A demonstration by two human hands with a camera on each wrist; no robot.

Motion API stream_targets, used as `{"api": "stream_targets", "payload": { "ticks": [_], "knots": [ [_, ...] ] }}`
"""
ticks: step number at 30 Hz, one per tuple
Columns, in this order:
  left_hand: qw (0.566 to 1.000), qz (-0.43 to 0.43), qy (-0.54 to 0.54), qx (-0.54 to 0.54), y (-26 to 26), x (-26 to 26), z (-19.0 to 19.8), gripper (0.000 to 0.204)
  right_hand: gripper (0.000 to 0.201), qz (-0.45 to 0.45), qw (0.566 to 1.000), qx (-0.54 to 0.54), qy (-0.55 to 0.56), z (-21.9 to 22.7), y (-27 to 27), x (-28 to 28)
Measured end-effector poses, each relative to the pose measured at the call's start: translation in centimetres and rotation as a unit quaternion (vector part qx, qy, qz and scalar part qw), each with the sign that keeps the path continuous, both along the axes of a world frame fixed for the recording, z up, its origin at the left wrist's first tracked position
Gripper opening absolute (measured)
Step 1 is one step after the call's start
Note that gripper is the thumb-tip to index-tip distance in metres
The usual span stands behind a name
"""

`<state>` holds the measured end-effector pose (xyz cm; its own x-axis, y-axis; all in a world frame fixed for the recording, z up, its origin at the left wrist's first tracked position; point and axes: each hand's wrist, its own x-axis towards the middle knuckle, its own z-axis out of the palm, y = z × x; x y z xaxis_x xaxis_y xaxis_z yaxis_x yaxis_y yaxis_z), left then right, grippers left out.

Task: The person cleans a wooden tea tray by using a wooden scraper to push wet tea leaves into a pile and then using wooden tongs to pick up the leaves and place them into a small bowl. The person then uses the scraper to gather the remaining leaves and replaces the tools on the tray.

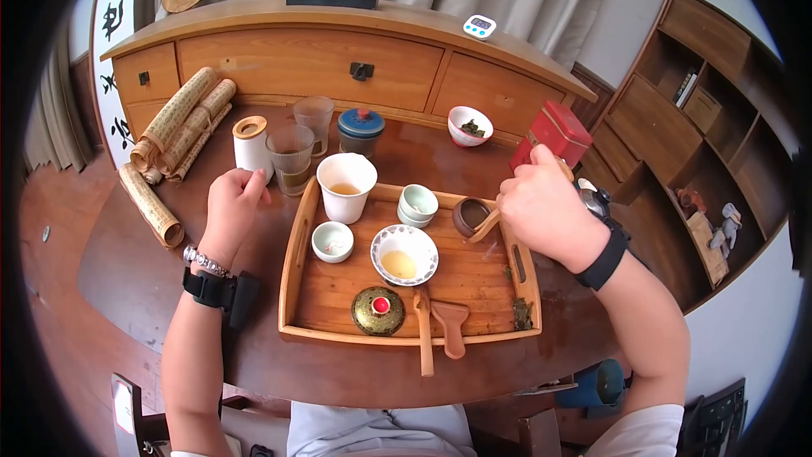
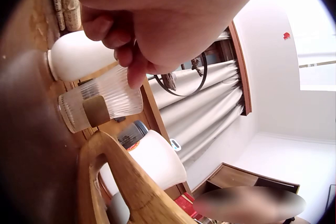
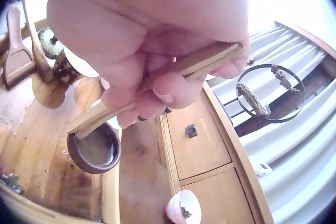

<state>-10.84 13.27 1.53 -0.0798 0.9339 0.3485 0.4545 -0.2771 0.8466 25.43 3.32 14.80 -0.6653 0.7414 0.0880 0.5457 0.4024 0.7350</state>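
Note:
My right hand [image 1: 550,211] grips a pair of wooden tea tongs [image 3: 107,111], held across the palm with fingers curled round them. The tong tips reach the rim of a small dark brown cup [image 3: 84,163] at the tray's right side. My left hand [image 1: 233,211] hovers left of the tray, loosely curled and holding nothing. Close to it stand a white canister with a wooden lid [image 1: 251,152] and a ribbed glass [image 2: 118,95]. On the wooden tray [image 1: 292,288] are a white pitcher of tea [image 1: 347,203], a patterned bowl [image 1: 404,233] and pale green cups [image 1: 332,250].
A green lid [image 1: 365,313], wooden scoop [image 1: 451,322] and long wooden utensil [image 1: 425,338] lie at the tray's front. Behind stand a blue-lidded jar [image 1: 360,125], a bowl of leaves [image 1: 463,118] and a red tin [image 1: 558,131]. Rolled bamboo scrolls [image 1: 178,127] lie left.

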Motion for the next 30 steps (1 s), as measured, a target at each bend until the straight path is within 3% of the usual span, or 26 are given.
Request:
{"api": "stream_targets", "payload": {
  "ticks": [7,11,17,22,28,30],
  "knots": [
    [1.0,-0.008,0.02,0.005,0.1,-0.2,-0.1,0.039,0.01,0.047,0.998,-0.034,0.001,4.7,-0.7,-2.3],
    [1.0,-0.008,0.005,-0.001,0.1,-0.1,-0.1,0.039,0.009,0.012,0.997,-0.071,0.017,6.5,-1.4,-4.5],
    [1.0,-0.002,0.008,-0.016,0.5,-0.4,-0.5,0.039,0.007,0.102,0.974,-0.147,0.137,4.4,-0.9,-5.5],
    [1.0,-0.002,0.003,-0.02,0.3,-0.4,-0.2,0.04,0.011,0.043,0.963,-0.199,0.176,1.9,-0.6,-4.6],
    [1.0,0.011,-0.009,-0.018,0.2,-0.2,-0.2,0.043,0.007,-0.024,0.914,-0.251,0.319,-0.5,-0.1,-2.1],
    [1.0,0.006,-0.005,-0.024,0.3,-0.3,-0.2,0.041,0.009,-0.051,0.84,-0.315,0.44,-2.3,0.4,-0.6]
  ]
}}
